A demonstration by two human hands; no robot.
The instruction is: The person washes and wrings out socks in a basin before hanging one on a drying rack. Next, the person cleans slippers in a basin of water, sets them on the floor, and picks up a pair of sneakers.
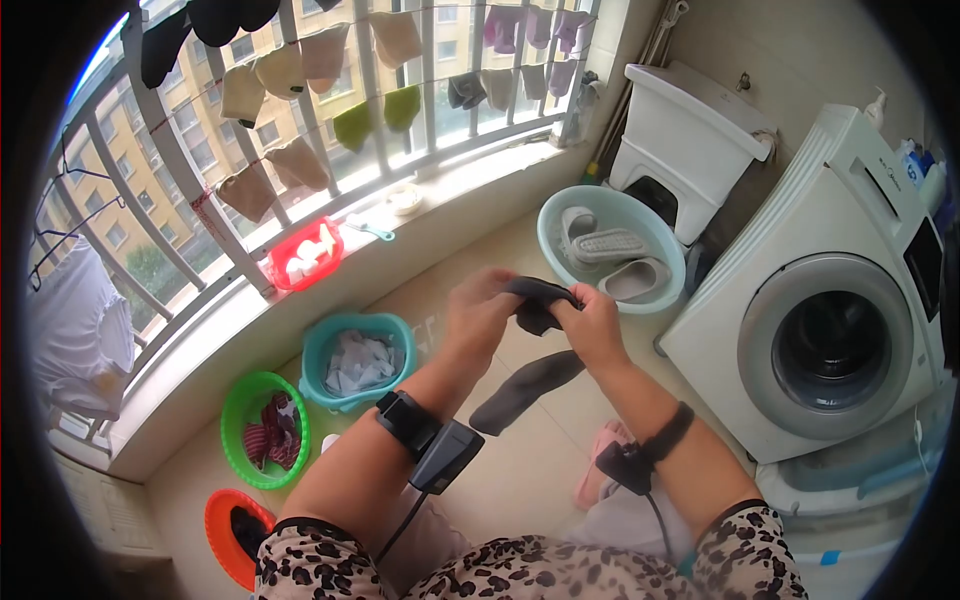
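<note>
Between my two hands, at the middle of the view, is a black sock [537, 308], bunched and stretched at its upper part. My left hand [482, 303] grips its left side with bent fingers. On the other side my right hand [592, 322] pinches the cloth near its edge. A dark grey sock [525, 392] hangs just below my right hand, its toe pointing down and left; its upper end is hidden behind that hand. Both forearms wear black straps with small devices and cables.
Teal [312, 378], green [228, 430] and orange [214, 520] basins with laundry stand at the left. A light blue basin [548, 240] holds slippers. A washing machine [720, 350] stands right. Socks hang by the window above a red basket [277, 272].
</note>
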